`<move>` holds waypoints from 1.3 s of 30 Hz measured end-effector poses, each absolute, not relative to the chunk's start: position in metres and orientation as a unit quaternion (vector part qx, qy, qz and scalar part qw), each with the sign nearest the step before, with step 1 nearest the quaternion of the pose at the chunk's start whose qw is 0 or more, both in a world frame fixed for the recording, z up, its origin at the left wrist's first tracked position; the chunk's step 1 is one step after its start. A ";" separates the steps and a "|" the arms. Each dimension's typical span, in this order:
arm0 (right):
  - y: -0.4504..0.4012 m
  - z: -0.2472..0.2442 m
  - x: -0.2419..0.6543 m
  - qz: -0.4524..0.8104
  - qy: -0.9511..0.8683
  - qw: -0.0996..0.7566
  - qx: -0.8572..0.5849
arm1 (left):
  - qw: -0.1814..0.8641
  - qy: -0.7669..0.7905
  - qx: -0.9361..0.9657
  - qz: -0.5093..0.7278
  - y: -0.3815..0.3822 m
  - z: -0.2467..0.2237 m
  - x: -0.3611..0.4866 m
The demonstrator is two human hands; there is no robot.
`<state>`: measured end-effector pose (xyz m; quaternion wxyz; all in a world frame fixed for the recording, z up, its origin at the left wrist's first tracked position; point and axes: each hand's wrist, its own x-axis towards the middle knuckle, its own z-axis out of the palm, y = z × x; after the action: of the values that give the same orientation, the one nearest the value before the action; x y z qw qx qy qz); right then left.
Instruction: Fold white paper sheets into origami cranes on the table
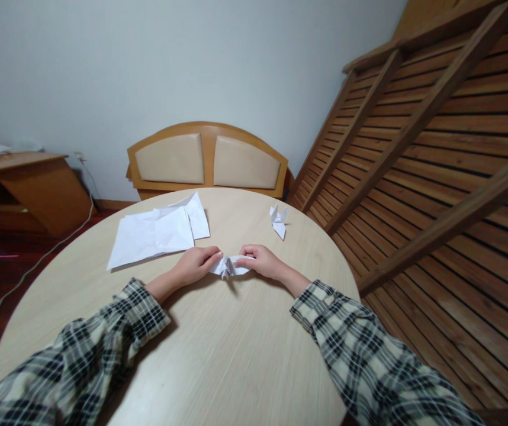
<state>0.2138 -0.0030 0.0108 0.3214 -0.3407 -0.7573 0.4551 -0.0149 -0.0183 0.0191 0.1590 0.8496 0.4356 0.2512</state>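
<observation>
A small folded white paper figure (227, 268) is held between my two hands above the middle of the round table. My left hand (195, 264) pinches its left end, thumb on top. On the other side my right hand (264, 262) grips the right end between thumb and fingers. The figure's middle is bunched up, with a narrow part pointing toward me. Farther back on the right stands a second folded paper piece (278, 222) with upright points, touched by neither hand.
White paper sheets (151, 236) lie overlapping at the table's back left. The round wooden table (218, 355) reaches toward a headboard (209, 157) by the wall. Slatted wooden panels (436, 148) lean along the right. A desk (36, 189) and a cable (36, 266) are at the left.
</observation>
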 end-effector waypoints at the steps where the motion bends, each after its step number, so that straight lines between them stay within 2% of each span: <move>1: -0.003 0.012 0.214 0.453 -0.756 0.323 -0.344 | 0.156 0.438 0.847 0.257 -0.018 0.018 -0.015; 17: -0.003 0.016 0.213 0.393 -0.744 0.381 -0.383 | 0.147 0.469 0.791 0.365 -0.013 0.011 -0.015; 39: -0.004 0.013 0.206 0.393 -0.700 0.435 -0.408 | 0.240 0.474 0.718 0.449 -0.014 0.007 -0.003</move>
<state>0.2056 -0.0044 0.0125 0.4348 -0.4082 -0.6999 0.3931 -0.0030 -0.0139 0.0069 0.2399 0.7180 0.4743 0.4495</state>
